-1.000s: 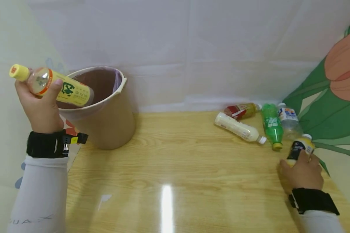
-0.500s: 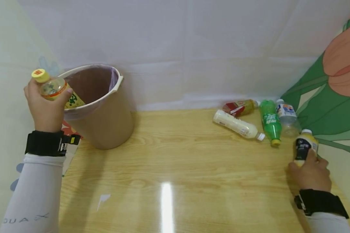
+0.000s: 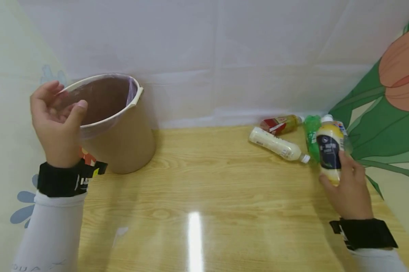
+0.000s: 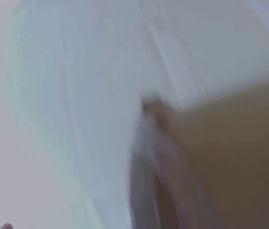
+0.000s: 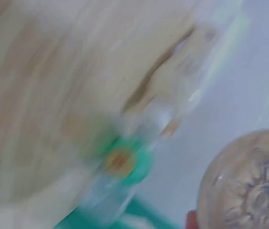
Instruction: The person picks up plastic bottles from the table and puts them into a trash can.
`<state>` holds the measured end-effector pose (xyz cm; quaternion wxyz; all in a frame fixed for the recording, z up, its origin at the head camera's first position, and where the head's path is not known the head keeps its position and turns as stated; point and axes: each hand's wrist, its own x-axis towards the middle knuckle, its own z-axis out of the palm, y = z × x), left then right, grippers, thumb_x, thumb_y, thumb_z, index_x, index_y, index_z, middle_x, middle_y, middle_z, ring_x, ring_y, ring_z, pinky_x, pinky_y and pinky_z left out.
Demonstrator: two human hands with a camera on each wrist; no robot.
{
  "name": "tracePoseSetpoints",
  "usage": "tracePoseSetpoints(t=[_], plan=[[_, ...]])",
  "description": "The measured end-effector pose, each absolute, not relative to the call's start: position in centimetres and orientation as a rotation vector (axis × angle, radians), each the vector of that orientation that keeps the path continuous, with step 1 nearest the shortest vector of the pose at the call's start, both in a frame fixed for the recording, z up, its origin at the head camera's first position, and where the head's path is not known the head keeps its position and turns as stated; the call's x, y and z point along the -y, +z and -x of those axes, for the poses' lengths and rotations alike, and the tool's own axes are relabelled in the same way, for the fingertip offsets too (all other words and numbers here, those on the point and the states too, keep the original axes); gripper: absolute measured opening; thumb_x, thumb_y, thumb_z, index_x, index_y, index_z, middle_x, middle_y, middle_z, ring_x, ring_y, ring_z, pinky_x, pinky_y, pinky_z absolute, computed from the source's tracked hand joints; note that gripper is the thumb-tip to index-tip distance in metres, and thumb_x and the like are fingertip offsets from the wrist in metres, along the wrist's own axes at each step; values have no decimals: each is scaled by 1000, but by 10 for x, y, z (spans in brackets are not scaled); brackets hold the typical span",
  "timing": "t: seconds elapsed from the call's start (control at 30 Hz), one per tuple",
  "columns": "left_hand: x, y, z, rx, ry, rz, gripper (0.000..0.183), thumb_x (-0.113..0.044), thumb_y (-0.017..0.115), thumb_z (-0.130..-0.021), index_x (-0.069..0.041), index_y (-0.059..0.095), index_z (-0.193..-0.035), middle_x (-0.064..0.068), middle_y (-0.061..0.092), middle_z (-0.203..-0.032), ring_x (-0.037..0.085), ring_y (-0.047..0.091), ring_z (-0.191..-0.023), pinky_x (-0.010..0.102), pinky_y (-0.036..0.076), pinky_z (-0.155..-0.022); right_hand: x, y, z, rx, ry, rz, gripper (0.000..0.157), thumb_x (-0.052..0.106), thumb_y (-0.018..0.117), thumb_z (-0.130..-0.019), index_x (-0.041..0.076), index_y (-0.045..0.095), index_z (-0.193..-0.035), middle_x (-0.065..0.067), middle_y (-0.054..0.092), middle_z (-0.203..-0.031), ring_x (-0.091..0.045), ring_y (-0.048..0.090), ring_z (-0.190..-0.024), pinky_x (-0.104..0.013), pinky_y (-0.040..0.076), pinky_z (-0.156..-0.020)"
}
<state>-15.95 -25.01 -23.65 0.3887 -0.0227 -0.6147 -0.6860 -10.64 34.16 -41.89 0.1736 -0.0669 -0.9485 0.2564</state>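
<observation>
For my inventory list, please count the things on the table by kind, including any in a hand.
Bottles: 5: yellow one with dark label held in the right hand, white, red-labelled, green, clear.
Bins: 1: beige bin.
Total: 6.

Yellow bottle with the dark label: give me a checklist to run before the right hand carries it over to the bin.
1. Grip: right hand holds the yellow bottle round its lower half, off the table. Ok.
2. Cap: white cap on top. Ok; tightness cannot tell.
3. Left hand: holds nothing, fingers loosely curled at the bin's rim, partly over the opening. Not ok until it moves aside.
4. Bin: upright, mouth open, liner in place. Ok.
5. Path: bare wooden table between bottle and bin. Ok.
6. Neighbours: white bottle and green bottle lie close by the lift. Contact cannot tell.
</observation>
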Motion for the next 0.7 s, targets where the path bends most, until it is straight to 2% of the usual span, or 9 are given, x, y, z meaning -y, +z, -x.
tracePoseSetpoints(t=[0.17,0.33,0.47,0.6,0.7], plan=[[210,-262,156,1612,-1866,322,48,6,71,-78,-3,54,-122,8,56,-120,24,54,-115,23,50,-92,-287,-420,112,2580,753,-191,88,9,70,-81,16,21,-155,-34,32,-142,-52,44,-111,-68,41,-78],[162,-311,155,1867,-1978,347,50,4,66,-85,-3,48,-132,3,55,-127,26,50,-123,24,48,-96,-237,-424,113,2491,757,-458,91,6,76,-73,13,31,-152,-29,39,-140,-45,49,-115,-62,48,-83],[126,-354,153,1999,-2128,297,50,-3,64,-90,-3,44,-135,1,52,-130,30,48,-128,23,49,-96,-202,-427,109,2499,785,-594,88,12,76,-75,14,32,-151,-24,40,-142,-38,52,-115,-54,52,-82],[96,-386,147,2083,-2258,225,51,-11,64,-91,-9,42,-137,9,49,-136,30,48,-130,28,49,-98,-175,-430,104,2538,819,-695,86,20,75,-79,18,30,-152,-19,38,-146,-32,53,-118,-48,55,-84],[79,-401,142,2114,-2358,176,58,-15,64,-90,-11,37,-142,14,45,-138,28,49,-126,33,49,-98,-159,-433,101,2542,862,-782,85,22,74,-80,18,30,-152,-16,37,-147,-28,54,-118,-44,56,-86]])
